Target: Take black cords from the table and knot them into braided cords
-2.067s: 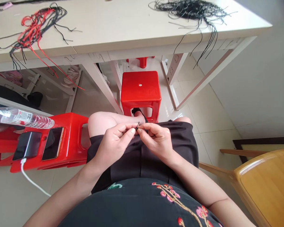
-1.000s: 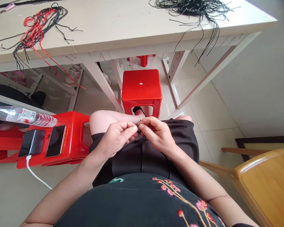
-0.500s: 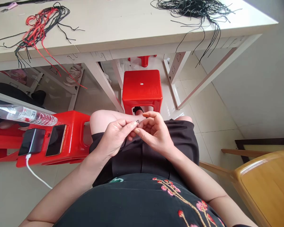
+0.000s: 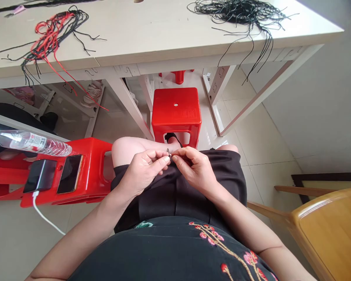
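Observation:
Above my lap, my left hand (image 4: 148, 168) and my right hand (image 4: 194, 166) meet with thumbs and forefingers pinched. Between the fingertips shows a small loop of thin black cord (image 4: 168, 151). Both hands grip this cord; most of it is hidden by my fingers. Ahead on the table (image 4: 152, 43) lie a bundle of red and black cords (image 4: 51, 41) at the left and a tangled heap of black cords (image 4: 242, 13) at the right, with loose ends hanging over the edge.
At my left, a red stool (image 4: 90, 168) carries a plastic bottle (image 4: 32, 141), a phone (image 4: 69, 174) and a dark device (image 4: 40, 175) with a white cable. Another red stool (image 4: 176, 107) stands under the table. A wooden chair (image 4: 333, 230) is at my right.
My right hand's fingers, raised and spread before, have closed into a pinch beside the left fingertips. The cord loop now stands up more plainly between the hands.

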Motion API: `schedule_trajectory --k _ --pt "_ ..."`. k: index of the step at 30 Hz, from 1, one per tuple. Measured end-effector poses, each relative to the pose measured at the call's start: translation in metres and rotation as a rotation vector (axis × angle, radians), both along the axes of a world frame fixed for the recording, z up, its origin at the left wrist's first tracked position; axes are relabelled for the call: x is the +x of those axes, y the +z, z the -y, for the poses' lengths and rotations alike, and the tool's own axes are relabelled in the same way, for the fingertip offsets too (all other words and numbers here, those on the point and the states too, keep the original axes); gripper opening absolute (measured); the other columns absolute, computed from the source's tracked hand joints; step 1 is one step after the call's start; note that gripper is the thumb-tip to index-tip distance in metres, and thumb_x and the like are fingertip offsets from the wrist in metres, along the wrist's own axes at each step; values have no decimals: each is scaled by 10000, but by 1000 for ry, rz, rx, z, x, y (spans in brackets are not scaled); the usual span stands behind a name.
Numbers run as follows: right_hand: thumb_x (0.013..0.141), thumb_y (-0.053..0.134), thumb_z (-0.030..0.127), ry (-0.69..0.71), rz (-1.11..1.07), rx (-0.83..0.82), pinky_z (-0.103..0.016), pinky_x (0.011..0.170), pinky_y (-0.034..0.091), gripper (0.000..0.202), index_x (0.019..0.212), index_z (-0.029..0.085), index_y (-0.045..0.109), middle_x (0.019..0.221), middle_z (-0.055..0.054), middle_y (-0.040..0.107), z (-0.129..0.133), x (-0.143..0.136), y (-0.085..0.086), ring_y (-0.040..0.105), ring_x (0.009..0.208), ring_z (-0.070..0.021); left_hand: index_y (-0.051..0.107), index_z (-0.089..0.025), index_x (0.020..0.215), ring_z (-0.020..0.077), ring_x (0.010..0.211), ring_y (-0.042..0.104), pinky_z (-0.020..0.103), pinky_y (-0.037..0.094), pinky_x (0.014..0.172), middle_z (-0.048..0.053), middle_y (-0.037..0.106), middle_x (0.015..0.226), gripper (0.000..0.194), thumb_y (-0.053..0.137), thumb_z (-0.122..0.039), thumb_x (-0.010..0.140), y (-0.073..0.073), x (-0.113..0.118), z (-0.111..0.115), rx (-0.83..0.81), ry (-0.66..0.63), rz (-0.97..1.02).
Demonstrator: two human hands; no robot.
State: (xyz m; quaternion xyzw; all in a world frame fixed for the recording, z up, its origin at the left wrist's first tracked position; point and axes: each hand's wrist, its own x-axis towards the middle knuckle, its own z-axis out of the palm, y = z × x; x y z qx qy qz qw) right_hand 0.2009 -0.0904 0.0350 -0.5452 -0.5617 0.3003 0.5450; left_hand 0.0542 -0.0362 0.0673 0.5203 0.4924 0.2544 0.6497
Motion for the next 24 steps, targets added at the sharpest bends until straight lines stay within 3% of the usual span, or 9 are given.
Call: schedule_trajectory --k 4,8,15,17,20,24 --pt "827 533 212 -33 94 17 -219 537 424 97 779 182 611 679 -5 617 2 -2 1 505 557 -95 683 -164 811 88 593 569 177 468 516 9 664 720 212 691 -354 718 -6 -2 0 99 -36 -47" --pt "830 527 235 -24 -17 -58 -202 478 385 128 746 173 601 619 11 599 3 -6 2 455 486 -74 698 -186 896 85 592 557 186 469 545 11 679 751 242 667 -376 749 -10 -5 2 207 -52 -60" --pt "849 524 280 79 -166 -101 -196 490 404 198 694 164 565 636 10 614 2 -4 4 509 529 -81 675 -177 766 71 566 534 174 455 539 -18 631 661 150 703 -317 718 -5 -4 3 163 -68 42" --pt "852 529 251 28 -65 -17 -221 557 439 139 754 171 584 697 -5 640 2 -4 4 556 604 -103 650 -172 715 61 543 513 160 435 507 -33 600 621 148 717 -303 697 -4 -2 3 80 -23 76" --pt "828 573 198 -161 233 238 -300 714 442 41 841 195 612 802 -29 664 3 -4 3 587 765 -150 628 -166 685 57 543 508 153 416 489 -38 592 613 157 734 -280 664 0 2 3 -31 53 121" --pt "804 605 146 -273 487 390 -330 721 374 79 835 218 618 758 -10 664 4 -5 2 561 714 -144 608 -160 655 68 544 517 176 424 513 -35 590 586 173 746 -257 618 6 7 5 -90 112 196"
